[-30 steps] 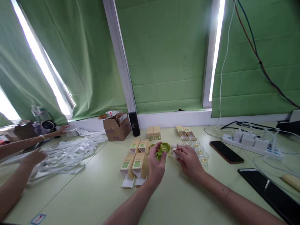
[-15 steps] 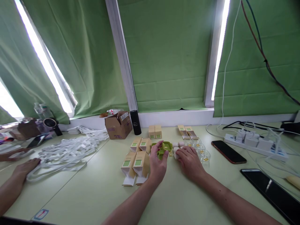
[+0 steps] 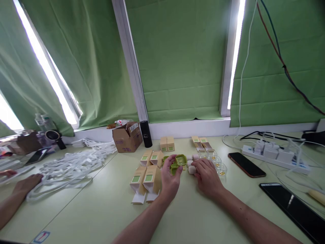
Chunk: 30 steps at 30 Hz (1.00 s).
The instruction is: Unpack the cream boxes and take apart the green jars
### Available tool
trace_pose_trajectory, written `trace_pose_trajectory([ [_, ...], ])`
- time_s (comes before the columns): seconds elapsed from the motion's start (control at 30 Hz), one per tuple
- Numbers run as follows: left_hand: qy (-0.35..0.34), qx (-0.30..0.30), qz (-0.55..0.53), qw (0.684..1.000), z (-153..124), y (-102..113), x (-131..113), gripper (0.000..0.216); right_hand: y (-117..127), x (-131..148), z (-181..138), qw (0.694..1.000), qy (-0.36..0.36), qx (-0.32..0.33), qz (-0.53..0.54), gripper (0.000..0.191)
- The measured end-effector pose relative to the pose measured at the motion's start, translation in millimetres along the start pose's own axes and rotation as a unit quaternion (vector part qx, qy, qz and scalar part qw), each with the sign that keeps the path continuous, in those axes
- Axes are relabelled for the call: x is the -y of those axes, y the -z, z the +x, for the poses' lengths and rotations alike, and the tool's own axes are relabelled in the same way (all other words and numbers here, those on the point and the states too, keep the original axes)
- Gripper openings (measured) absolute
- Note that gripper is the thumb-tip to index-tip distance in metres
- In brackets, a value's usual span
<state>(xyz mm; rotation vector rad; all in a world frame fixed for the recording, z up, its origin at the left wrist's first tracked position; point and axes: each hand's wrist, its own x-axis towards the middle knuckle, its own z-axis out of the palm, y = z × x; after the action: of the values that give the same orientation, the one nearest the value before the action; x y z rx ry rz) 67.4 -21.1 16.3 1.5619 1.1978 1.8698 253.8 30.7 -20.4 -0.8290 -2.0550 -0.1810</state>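
My left hand [image 3: 169, 179] pinches a small green plastic tray [image 3: 180, 159] and lifts it just above other green trays [image 3: 174, 168] on the pale green table [image 3: 101, 210]. My right hand [image 3: 207, 176] rests curled on the table over a small white cylinder [image 3: 191, 170]. Another white piece [image 3: 195, 157] lies just behind. Clear cups [image 3: 220, 168] with yellow bits stand to the right of my right hand. Tan cartons with green labels [image 3: 146, 179] lie left of my left hand.
A brown cardboard box [image 3: 127, 137] and a black cylinder [image 3: 145, 134] stand by the window ledge. Two phones [image 3: 246, 164], a power strip [image 3: 274, 156] and a dark tablet [image 3: 294, 206] lie right. White straps [image 3: 68, 166] are heaped left, beside another person's hand [image 3: 26, 183].
My left hand has raised one green tray off the pile. My right hand has closed down on the white cylinder. The other person's hands have drawn back to the left.
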Motion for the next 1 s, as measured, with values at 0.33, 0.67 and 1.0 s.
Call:
trace_pose_trajectory([
  [0.33,0.003,0.06,-0.054,0.997,-5.5,-4.7,-4.5,0.044,17.8,8.9,4.5,0.989,0.041,-0.12,0.076,0.038],
  [0.67,0.018,0.124,-0.06,0.99,-15.5,-15.6,-7.5,0.047,15.2,22.6,5.7,0.979,0.03,-0.145,0.143,0.045],
  [1.0,-0.011,0.13,0.031,0.991,-13.8,-16.0,-2.9,0.034,27.7,29.7,9.1,0.978,-0.008,-0.118,0.17,0.04],
])
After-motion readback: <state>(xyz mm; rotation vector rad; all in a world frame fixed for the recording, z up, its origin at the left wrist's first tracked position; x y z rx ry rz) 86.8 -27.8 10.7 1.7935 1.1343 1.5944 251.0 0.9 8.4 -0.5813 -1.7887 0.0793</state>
